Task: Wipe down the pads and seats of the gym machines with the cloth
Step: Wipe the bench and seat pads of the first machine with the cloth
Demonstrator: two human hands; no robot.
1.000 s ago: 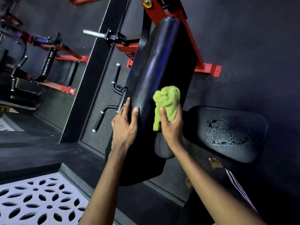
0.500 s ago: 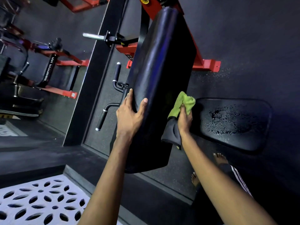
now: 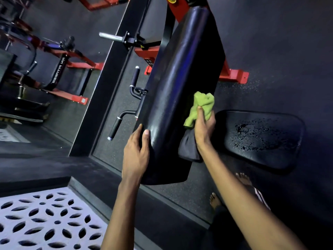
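A long black back pad (image 3: 180,78) on a red-framed machine runs up the middle of the head view. My left hand (image 3: 137,152) grips its lower left edge, thumb on the face. My right hand (image 3: 204,127) is shut on a bunched green cloth (image 3: 201,107), pressing it against the pad's right side. A dark fold of fabric (image 3: 188,148) hangs below that hand. To the right lies the black seat (image 3: 261,139), its surface speckled with water drops.
Black grip handles (image 3: 134,80) and a steel weight peg (image 3: 110,36) stick out left of the pad. More red-framed machines (image 3: 59,69) stand at the far left. A white patterned panel (image 3: 45,221) lies at the bottom left. My bare feet (image 3: 243,178) stand below the seat.
My right hand has carried the cloth from the pad's face to its right edge, then slightly up again. My left hand slid lower along the pad's left edge.
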